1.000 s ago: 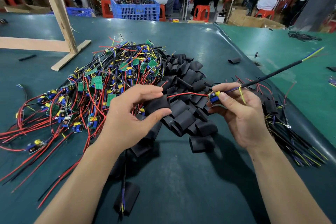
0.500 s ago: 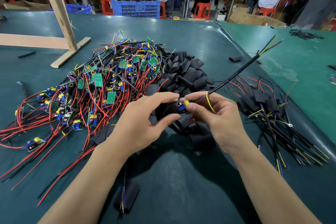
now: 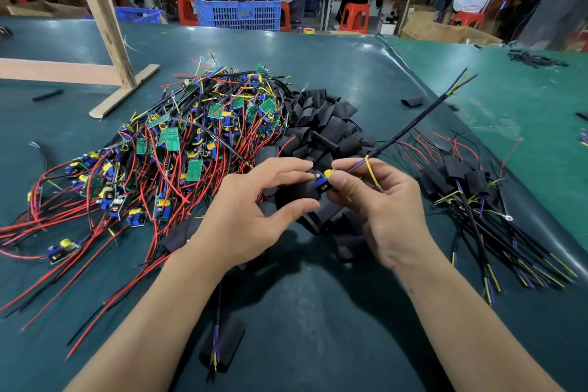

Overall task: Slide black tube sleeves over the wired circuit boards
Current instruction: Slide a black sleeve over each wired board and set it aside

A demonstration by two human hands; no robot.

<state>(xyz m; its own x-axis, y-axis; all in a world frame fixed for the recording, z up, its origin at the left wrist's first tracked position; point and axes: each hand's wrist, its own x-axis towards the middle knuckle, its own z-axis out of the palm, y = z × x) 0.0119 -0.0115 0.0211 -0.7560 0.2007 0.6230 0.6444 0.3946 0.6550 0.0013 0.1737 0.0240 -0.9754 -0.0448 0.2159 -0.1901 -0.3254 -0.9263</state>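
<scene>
My left hand (image 3: 254, 210) pinches a black tube sleeve (image 3: 294, 194) between thumb and fingers. My right hand (image 3: 378, 200) pinches a small wired circuit board (image 3: 324, 180) with blue and yellow parts, its end at the sleeve's mouth. The board's black cable (image 3: 413, 124) sticks up to the right. A pile of loose black sleeves (image 3: 321, 127) lies behind my hands. A heap of unsleeved boards with red and black wires (image 3: 178, 149) fills the left. Sleeved boards (image 3: 461, 178) lie at the right.
A wooden frame (image 3: 105, 29) stands at the back left on the dark green table (image 3: 318, 312). One sleeved board (image 3: 222, 347) lies near me. A stray sleeve (image 3: 412, 101) lies at the back right. Blue crates (image 3: 237, 11) and seated people are beyond the table.
My right hand moved left with the board and brought it to the sleeve in my left hand. The cable swung more upright.
</scene>
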